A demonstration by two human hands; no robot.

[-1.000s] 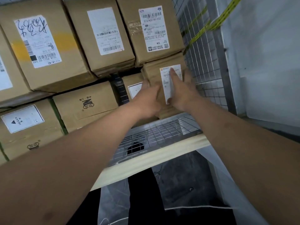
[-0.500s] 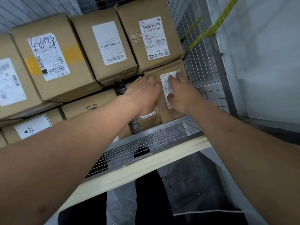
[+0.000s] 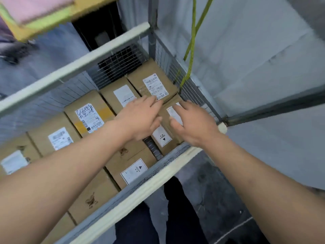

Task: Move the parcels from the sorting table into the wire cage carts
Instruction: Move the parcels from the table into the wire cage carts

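I have both hands spread, fingers apart, left hand and right hand over the small parcel, wedged into the wire cage cart corner to sit snug.

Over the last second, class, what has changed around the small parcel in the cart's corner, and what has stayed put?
Both hands have come off the small corner parcel: the left hand and right hand, earlier pressed flat on its label, now hover above it with fingers spread, holding nothing. The view has swung to look down into the wire cage cart. The stacked parcels, like the scribbled-label box, lie as before.
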